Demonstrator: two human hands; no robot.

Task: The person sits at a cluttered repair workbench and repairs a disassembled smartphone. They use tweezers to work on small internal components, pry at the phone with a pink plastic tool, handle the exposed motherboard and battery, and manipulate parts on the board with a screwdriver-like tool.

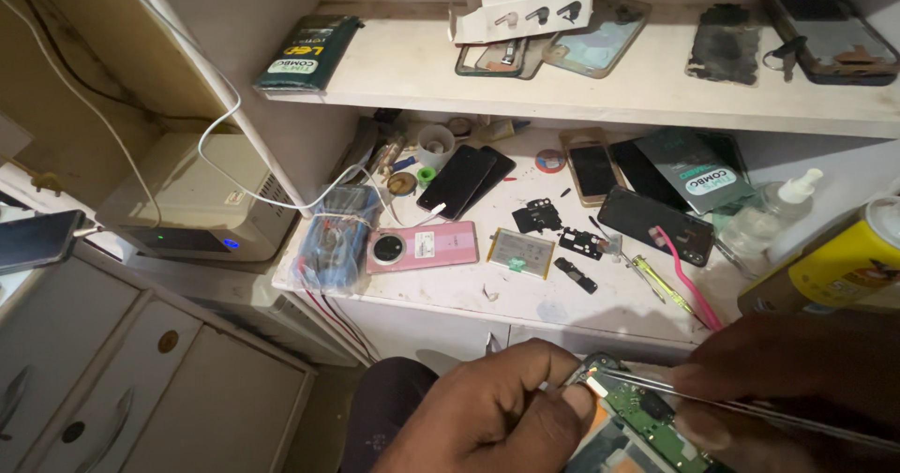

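Note:
My left hand grips the upper edge of an opened phone held low in front of me, its green circuit board exposed. My right hand holds thin metal tweezers whose tips touch a small part at the board's top corner, beside my left thumb. The phone's lower end runs off the frame.
On the white worktop lie a pink phone back, a loose battery, black phones, small black parts, a pink toothbrush, a spray bottle and a yellow can. A shelf above carries boxes and phone cases. A white device stands at left.

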